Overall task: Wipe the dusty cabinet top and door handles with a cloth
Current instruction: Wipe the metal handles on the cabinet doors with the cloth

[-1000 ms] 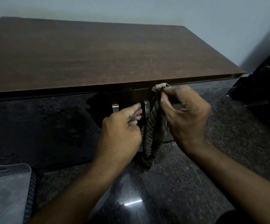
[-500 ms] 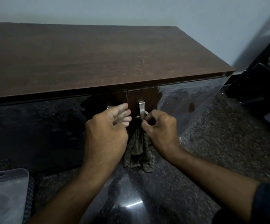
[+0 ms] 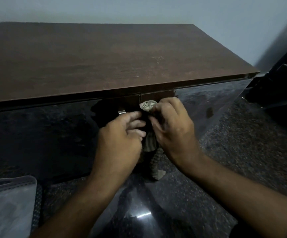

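Cloth (image 3: 148,107) is bunched at the top of the right door, right where its handle would be; handle itself is hidden under the fabric. The rest of the striped cloth hangs down the door front between your hands, tail ending near the floor.

Your right hand (image 3: 172,127) has its fingers curled round the cloth, pinching the wad at the top. Your left hand (image 3: 120,140) sits just left of it, fingers (image 3: 135,115) stretched out fairly straight toward the hanging fabric, tips at or touching it; can't tell if they actually grip anything.

Left door handle (image 3: 121,112) shows as a small metal tab just left of your left fingertips, uncovered.

Cabinet top (image 3: 105,57) is dark brown wood grain, with faint pale marks toward the right. Doors are glossy black and mirror the speckled floor (image 3: 242,152).

Near left: a translucent grey perforated basket (image 3: 10,200). Far right: a dark piece of furniture (image 3: 280,79), only partly in frame. Pale wall (image 3: 139,9) behind the cabinet.
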Demonstrator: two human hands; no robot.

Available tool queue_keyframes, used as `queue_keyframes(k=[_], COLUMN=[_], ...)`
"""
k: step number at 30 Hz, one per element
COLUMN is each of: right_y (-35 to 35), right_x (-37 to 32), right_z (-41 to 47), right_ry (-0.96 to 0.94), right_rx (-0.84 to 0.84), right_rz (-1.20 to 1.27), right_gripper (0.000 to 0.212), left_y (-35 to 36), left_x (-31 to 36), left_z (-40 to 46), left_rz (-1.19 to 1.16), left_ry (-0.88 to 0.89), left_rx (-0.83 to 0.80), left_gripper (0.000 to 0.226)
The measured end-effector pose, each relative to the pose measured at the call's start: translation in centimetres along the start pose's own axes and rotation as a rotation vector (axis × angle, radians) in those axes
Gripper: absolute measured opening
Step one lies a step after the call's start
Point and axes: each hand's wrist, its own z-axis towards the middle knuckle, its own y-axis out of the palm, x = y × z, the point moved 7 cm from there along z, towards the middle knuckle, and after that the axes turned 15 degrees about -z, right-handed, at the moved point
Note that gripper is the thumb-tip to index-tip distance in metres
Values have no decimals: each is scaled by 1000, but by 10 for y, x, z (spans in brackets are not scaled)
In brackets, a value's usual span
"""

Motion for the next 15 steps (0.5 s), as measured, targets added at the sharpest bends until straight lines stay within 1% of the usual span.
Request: queue_keyframes(k=[2, 4, 8, 12, 15], right_y=[-2, -2, 7, 17, 34], right_x=[5, 14, 29, 31, 37], right_z=[-3, -7, -23, -28, -36], right_ry=[103, 256, 535, 642, 728], right_rx=[20, 3, -117, -162, -259], right_rz=[37, 103, 225, 274, 294], right_gripper=[14, 17, 21, 26, 27], left_y=[13, 22, 24, 28, 28], left_x=[-8, -12, -14, -12, -12], left_z=[-2, -5, -3, -6, -8], left_rz=[75, 136, 165, 195, 226], left_ry=[-53, -64, -53, -25, -9], left_rx=[-101, -159, -145, -163, -176], left_gripper=[54, 60, 63, 66, 67])
